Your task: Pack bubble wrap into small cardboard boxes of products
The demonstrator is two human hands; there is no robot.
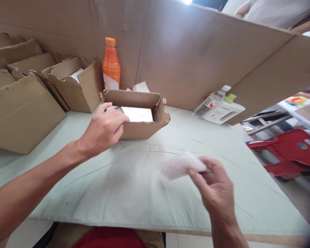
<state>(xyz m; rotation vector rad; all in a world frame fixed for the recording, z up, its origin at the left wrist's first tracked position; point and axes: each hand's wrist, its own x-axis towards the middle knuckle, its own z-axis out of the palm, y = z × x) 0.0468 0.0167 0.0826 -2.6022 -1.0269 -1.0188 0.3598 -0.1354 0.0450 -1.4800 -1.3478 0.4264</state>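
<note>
My left hand (104, 129) rests on the near wall of a small open cardboard box (144, 129), with fingers curled over its rim. Inside the box lies a flat white item (138, 114). My right hand (215, 187) hovers over the pale green table cover (134, 193) to the right of the box. Its fingers pinch a small white bubble-wrap piece (179, 165), which is blurred by motion.
An orange bottle (111, 65) stands behind the box against a tall cardboard wall (196, 51). Several open cardboard boxes (23, 103) line the left. A clear bottle (210, 101) and a white jug (223, 111) lie at the back right. Red plastic chair (291, 151) at right.
</note>
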